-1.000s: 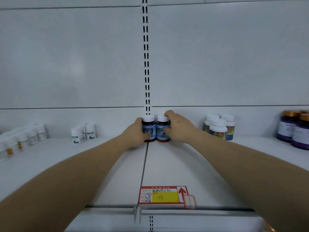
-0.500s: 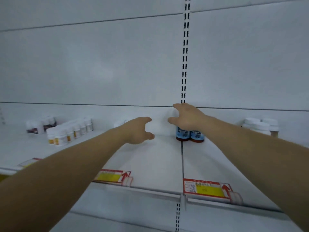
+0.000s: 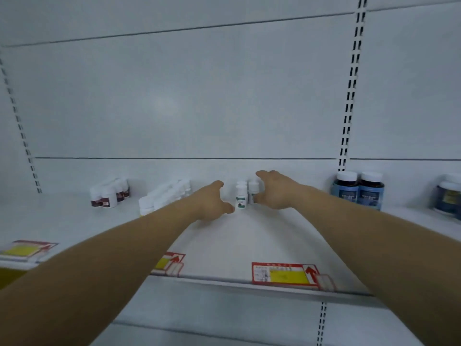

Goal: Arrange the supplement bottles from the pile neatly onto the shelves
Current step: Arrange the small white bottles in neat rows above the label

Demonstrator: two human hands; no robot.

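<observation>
your left grip (image 3: pixel 212 202) and right grip (image 3: pixel 275 192), both spread apart and holding nothing, flank the small white bottles (image 3: pixel 241 197) standing upright between them at the back of the shelf (image 3: pixel 249 242); the right grip is nearer, perhaps touching one.

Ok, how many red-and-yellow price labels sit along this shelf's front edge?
3: the far-left label, the middle label partly hidden behind the left forearm, and the right label right of centre. More may lie outside the view.
</observation>
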